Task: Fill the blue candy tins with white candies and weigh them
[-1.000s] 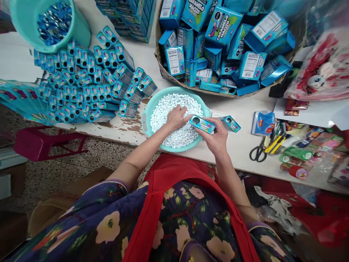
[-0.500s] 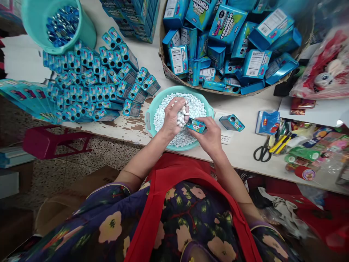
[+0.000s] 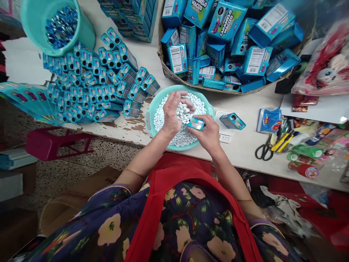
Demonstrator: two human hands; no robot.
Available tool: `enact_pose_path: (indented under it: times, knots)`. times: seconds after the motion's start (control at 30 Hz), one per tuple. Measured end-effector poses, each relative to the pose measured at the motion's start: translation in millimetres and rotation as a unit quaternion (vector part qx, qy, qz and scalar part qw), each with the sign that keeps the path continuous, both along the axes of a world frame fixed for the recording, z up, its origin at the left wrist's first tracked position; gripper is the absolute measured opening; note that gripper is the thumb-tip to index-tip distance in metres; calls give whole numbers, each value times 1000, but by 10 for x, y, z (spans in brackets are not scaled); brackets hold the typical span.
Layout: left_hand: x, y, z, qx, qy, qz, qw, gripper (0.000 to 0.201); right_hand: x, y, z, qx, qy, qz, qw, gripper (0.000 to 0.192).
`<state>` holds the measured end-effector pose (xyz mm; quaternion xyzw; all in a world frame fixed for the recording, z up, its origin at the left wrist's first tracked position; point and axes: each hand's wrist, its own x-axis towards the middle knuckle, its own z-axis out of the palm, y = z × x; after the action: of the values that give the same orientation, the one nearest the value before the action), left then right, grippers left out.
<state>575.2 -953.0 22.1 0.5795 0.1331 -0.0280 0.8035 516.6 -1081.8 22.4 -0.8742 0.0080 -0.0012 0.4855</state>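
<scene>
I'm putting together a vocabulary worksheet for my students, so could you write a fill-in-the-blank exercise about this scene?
1. The small pieces heaped in the left hand are coloured ____.
2. The small blue box beside them is gripped between the thumb and fingers of the ____.
3. The large boxes piled at the upper right carry the words CARAMELO ____.
4. Over a flowered garment, the person wears an apron coloured ____.

Missing words: white; right hand; MACIZO; red.
</scene>
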Motion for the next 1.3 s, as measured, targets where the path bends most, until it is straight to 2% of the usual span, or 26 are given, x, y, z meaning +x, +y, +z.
enact_pose_path:
  times: [0.23, 0.4, 0.7, 0.97, 1.2, 1.3]
  knots:
    - [35, -73, -45, 9, -5, -3, 1000, 48, 11, -42, 0, 9, 1, 19, 1000, 32]
    - [54, -121, -11, 1, -9, -8, 1000, 50, 23, -57, -25, 9, -12, -11, 1000, 30]
    - [87, -127, -11, 6, -26, 17, 1000, 47, 22, -35, -60, 27, -27, -14, 999, 32]
    - [86, -73, 87, -1, -40, 5, 999, 48, 25, -14, 24, 31, -27, -4, 999, 32]
    - [89, -47, 99, -5, -58, 10, 998, 52, 38, 6, -94, 73, -19, -10, 997, 33]
    - [65, -33, 98, -1, -45, -12, 999, 49, 65, 52, -129, 81, -27, -12, 996, 33]
